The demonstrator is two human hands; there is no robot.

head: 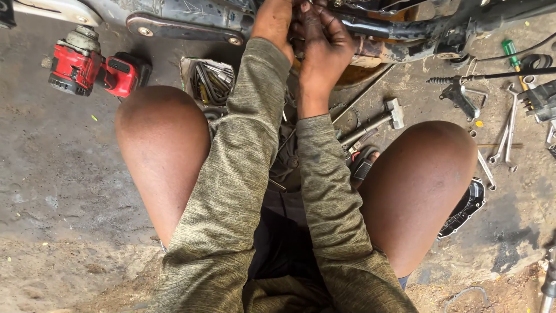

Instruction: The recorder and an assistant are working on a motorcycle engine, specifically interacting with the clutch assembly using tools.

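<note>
Both hands close on the greasy metal frame directly ahead — left hand curled over it, right hand fingers pressed in. Likely heavy, rigid, slippery — grip bare bars.

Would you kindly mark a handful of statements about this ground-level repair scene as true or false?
1. Both hands are raised to the dark greasy metal frame at the top of the view. True: the left hand and the right hand are pressed together there.
2. The red and black cordless power tool lies right of the knees. False: it lies on the concrete to the left.
3. A steel hammer lies on the ground near the right forearm. True.
4. The small open box of metal tools sits on the person's lap. False: it sits on the ground beside the left sleeve.
5. The green-handled screwdriver is in the right hand. False: it lies at the far right.
</note>
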